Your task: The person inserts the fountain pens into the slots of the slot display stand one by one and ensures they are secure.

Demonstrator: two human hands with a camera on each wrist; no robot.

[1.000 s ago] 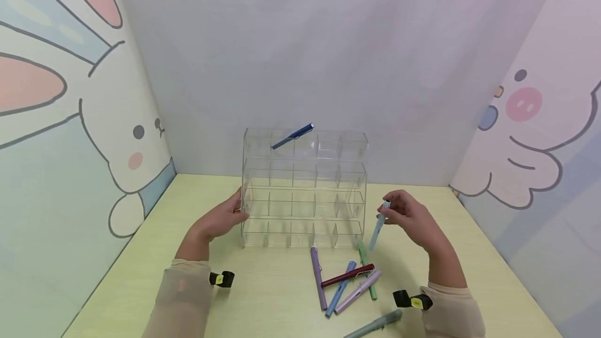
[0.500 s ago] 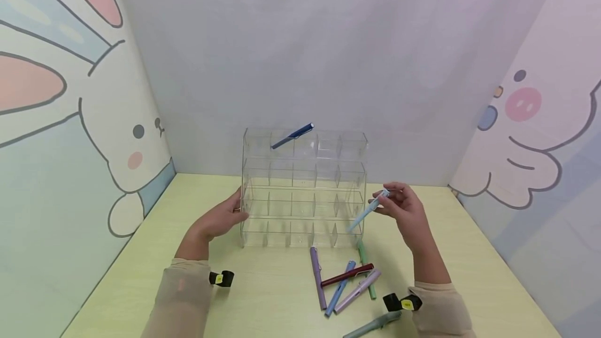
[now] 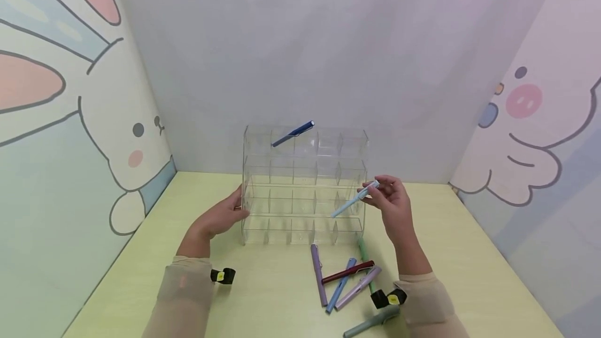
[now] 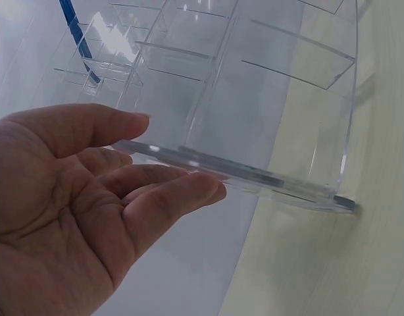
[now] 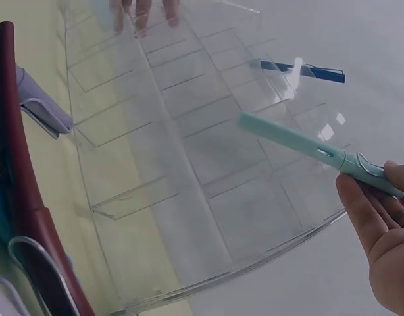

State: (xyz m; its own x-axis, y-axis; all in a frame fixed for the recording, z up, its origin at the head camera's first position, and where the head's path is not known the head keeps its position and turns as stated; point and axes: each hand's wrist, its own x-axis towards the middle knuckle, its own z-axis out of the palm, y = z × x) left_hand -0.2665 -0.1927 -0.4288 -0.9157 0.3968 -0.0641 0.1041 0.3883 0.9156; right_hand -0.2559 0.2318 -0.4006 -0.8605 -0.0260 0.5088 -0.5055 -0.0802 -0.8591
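A clear tiered acrylic display rack (image 3: pixel 303 207) stands on the table. My left hand (image 3: pixel 220 220) grips its left side panel, thumb on one face and fingers on the other, as the left wrist view shows (image 4: pixel 77 191). My right hand (image 3: pixel 392 205) pinches a light blue pen (image 3: pixel 352 201) by its clip end. That pen slants in front of the rack's right part, its far end pointing left and down; whether it touches the rack I cannot tell. A dark blue pen (image 3: pixel 293 134) lies slanted in the top tier.
In front of the rack lie a purple pen (image 3: pixel 318 275), a dark red pen (image 3: pixel 347 272), a blue pen (image 3: pixel 341 286), a lilac pen (image 3: pixel 358 288) and a green pen (image 3: pixel 364 252), some crossing. A grey-green pen (image 3: pixel 371 322) lies nearer, partly under the right wrist strap. A grey wall stands behind.
My right hand has moved left and up with the light blue pen, which has swung from near upright to a slant before the rack. The left hand keeps its place.
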